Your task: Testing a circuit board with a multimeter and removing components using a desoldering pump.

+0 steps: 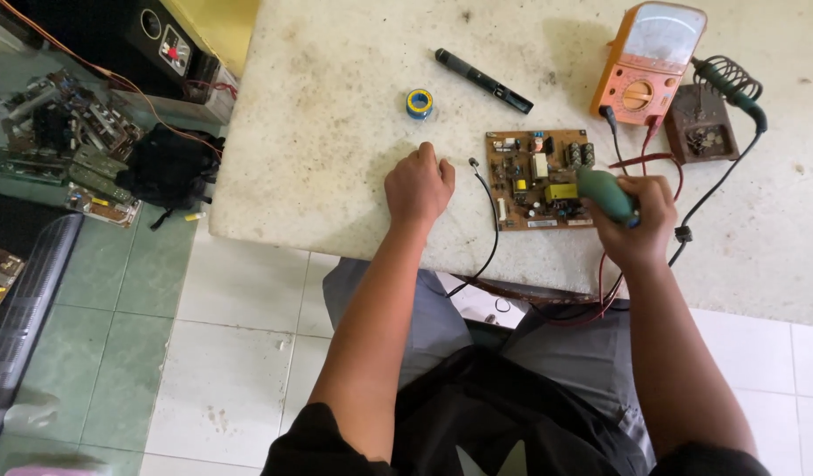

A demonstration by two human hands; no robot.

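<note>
Green-handled and thick, the soldering iron sits in the right hand, whose fingers are wrapped tightly round the grip at centre right of the head view; its tip is hidden. Just left of that hand lies the brown circuit board, flat on the pale, stained surface, its components facing up. The left hand rests on the surface left of the board, curled into a loose fist and holding nothing. A black lead runs between that hand and the board.

Toward the upper right stands an orange analog meter, with an iron stand beside it. A blue solder roll and a black pen-shaped tool lie untouched above the hands. With the iron in hand at the board's edge, the work looks under way, though no joint can be judged finished.
</note>
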